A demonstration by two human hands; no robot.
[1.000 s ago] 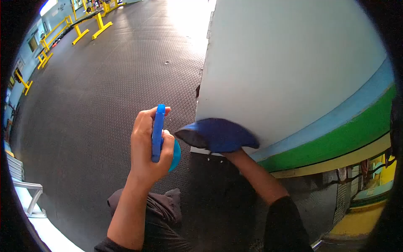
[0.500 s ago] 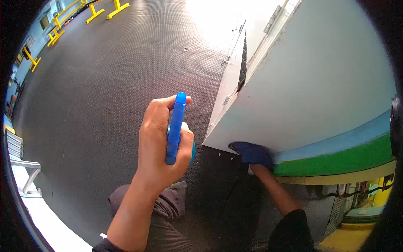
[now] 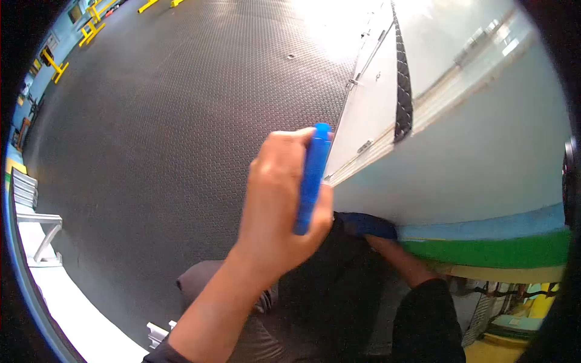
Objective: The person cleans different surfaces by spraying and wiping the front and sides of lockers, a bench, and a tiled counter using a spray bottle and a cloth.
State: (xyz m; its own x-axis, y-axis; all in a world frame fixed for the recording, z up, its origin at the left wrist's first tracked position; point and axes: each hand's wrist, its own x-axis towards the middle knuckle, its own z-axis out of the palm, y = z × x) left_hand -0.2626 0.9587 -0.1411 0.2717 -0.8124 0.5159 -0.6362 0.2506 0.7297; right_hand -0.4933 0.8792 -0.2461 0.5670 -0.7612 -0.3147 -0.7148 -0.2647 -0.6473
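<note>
Blue sprayer (image 3: 313,181), slightly tilted, in the curled left hand (image 3: 279,196)

A dark, textured floor (image 3: 175,127) stretched from the near side to the far end of a gym-like room, its surface patterned with small raised shapes. Bright glare (image 3: 324,27) washed over its far right. A small, pale-edged mark (image 3: 291,57) showed toward the far side, while yellow stands (image 3: 91,32) rested at far left.
</note>
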